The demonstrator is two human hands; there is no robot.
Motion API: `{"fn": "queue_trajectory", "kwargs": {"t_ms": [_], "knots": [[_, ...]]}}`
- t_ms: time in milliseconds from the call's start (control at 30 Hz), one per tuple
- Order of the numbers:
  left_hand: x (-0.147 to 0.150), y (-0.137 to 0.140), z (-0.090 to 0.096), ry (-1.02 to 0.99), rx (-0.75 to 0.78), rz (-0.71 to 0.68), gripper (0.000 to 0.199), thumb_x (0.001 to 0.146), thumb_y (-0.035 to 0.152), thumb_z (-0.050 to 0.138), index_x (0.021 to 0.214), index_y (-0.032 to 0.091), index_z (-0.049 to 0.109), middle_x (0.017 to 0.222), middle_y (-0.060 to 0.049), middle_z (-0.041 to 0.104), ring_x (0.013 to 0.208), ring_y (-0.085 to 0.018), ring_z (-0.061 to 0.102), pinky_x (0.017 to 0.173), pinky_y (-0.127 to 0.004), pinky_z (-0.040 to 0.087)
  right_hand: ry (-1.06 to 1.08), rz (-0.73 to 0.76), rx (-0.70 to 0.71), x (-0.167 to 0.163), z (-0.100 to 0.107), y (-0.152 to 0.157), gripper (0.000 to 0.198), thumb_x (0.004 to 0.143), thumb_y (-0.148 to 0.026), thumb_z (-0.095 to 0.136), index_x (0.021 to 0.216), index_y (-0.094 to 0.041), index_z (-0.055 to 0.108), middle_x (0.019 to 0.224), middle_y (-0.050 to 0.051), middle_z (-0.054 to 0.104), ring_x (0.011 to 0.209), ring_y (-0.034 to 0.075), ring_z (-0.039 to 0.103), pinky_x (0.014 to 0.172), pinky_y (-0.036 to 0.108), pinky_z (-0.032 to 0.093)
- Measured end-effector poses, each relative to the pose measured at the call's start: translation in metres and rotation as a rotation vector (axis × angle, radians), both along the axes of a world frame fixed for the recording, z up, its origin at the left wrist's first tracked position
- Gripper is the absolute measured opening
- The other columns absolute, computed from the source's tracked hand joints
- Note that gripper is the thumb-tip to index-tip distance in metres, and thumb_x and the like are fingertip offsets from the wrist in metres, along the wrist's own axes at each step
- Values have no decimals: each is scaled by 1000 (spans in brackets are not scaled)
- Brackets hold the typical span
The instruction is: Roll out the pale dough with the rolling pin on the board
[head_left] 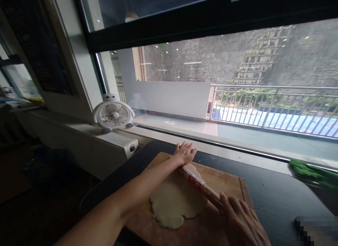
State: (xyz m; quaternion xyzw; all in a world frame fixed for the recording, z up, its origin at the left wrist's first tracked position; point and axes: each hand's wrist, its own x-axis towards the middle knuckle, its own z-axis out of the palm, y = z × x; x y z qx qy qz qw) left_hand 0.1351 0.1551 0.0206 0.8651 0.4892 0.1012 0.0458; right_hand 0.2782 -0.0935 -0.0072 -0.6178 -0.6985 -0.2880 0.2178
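A rolling pin (202, 186) with a red-and-white printed wrapper lies slantwise across a flat sheet of pale dough (174, 200). The dough has an uneven edge with a notch on its near side. At the pin's far end rests my left hand (185, 153), palm down, its fingers stretched out past the wood. My right hand (241, 221) is closed over the near end, thumb side toward the dough. Beneath everything is a wooden board (224, 175). My palms hide both tips of the pin.
The board sits on a dark table (266, 182) by a large window. A white fan (114, 114) stands on a ledge to the left. Green cloth (311, 172) lies at the right, and a pixelated patch (317, 230) covers something at the lower right.
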Motion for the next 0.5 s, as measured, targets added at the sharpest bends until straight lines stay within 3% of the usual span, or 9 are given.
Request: {"fn": "queue_trajectory", "kwargs": {"t_ms": [167,300,400,500], "knots": [[-56,-38,-5,44,-67,3,62,88,56,7,138,24,26,145,-1,26,134,-25,16,106,-52,7,14,71,-1,-21,-3,-9,40,75,-11,47,111,-27,46,82,2,54,72,17,52,63,29,38],[-104,-74,-8,66,-21,13,59,90,50,8,139,23,27,145,-1,26,134,-22,14,108,-44,7,50,126,25,-36,-8,-16,37,76,-15,48,110,-28,46,79,1,53,70,17,52,60,29,37],[-106,-72,-9,86,-36,50,58,90,50,10,139,24,25,146,-2,24,135,-21,14,108,-43,8,71,131,54,-35,-11,-16,35,75,-17,49,108,-29,47,75,0,52,66,16,51,57,29,36],[-75,-45,-6,82,-66,88,59,88,52,12,139,24,25,145,-4,25,134,-24,14,107,-50,7,81,92,72,-22,-12,-12,36,74,-16,48,108,-29,47,74,0,53,65,17,52,57,29,36]]}}
